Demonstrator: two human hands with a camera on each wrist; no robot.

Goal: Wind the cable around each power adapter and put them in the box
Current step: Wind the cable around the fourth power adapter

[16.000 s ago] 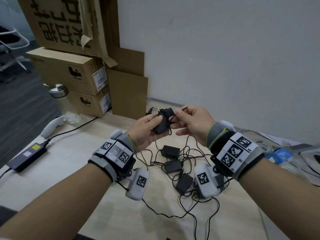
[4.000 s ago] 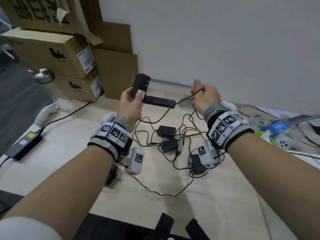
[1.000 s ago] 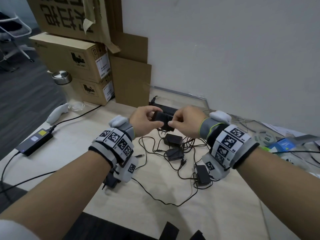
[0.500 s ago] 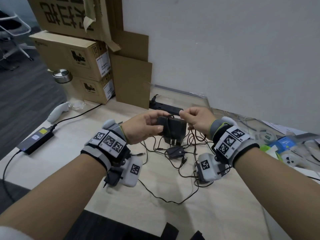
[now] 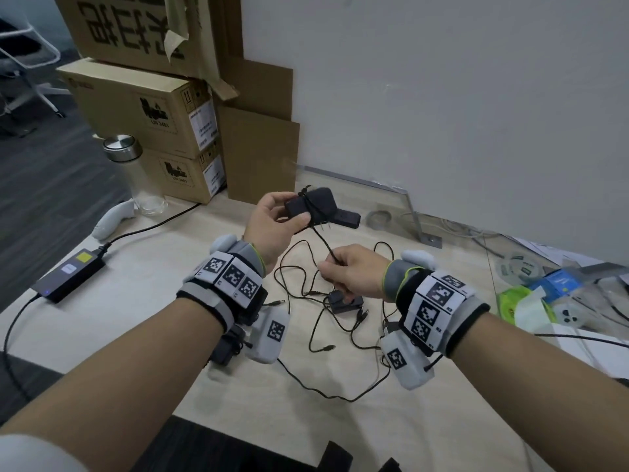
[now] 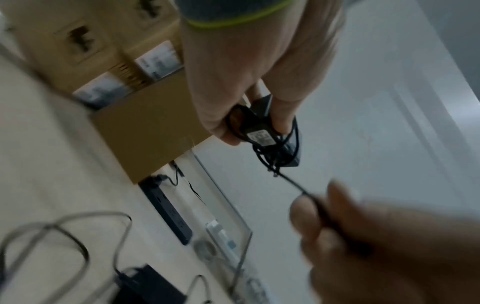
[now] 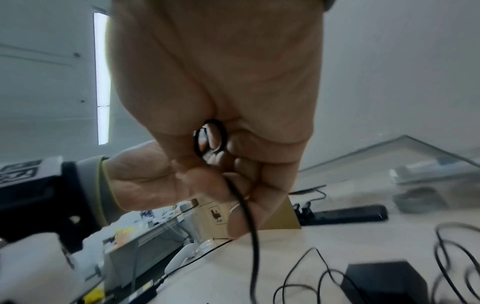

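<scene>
Where cables (image 5: 308, 294) tangle, adapter (image 5: 343, 302) beneath.

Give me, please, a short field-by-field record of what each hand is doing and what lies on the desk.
left hand: left hand grips a black power adapter, raised above the desk
winding: a few cable turns already round the adapter
right hand: right hand pinches the adapter's cable lower down
on desk: a loose adapter among tangled cables; black power strip behind
box: which box is meant, cannot tell
</scene>
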